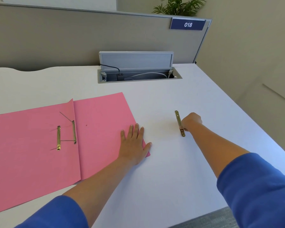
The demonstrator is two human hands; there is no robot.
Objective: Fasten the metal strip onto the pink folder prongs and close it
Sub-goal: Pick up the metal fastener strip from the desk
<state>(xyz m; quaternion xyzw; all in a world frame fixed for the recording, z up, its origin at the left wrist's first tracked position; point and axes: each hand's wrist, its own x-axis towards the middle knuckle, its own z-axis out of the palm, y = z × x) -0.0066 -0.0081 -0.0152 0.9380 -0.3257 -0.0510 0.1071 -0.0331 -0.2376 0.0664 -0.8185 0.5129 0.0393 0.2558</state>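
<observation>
Pickup step. My right grip (190, 121) pinches the slim brass metal strip (180, 123), right of the open pink card folder (39, 162) on the white worktop (171, 178). Left grip (132, 143) flat, empty (pinning folder's corner). Next: carry strip to the prongs (65, 115), align holes.

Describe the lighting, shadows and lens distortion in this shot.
Head view: soft, even light, no glare on the white desk; faint shadows beside the flat left hand and the right hand touching the loose brass strip; wide-angle bending curves the grey partition; open pink folder sharp.
</observation>
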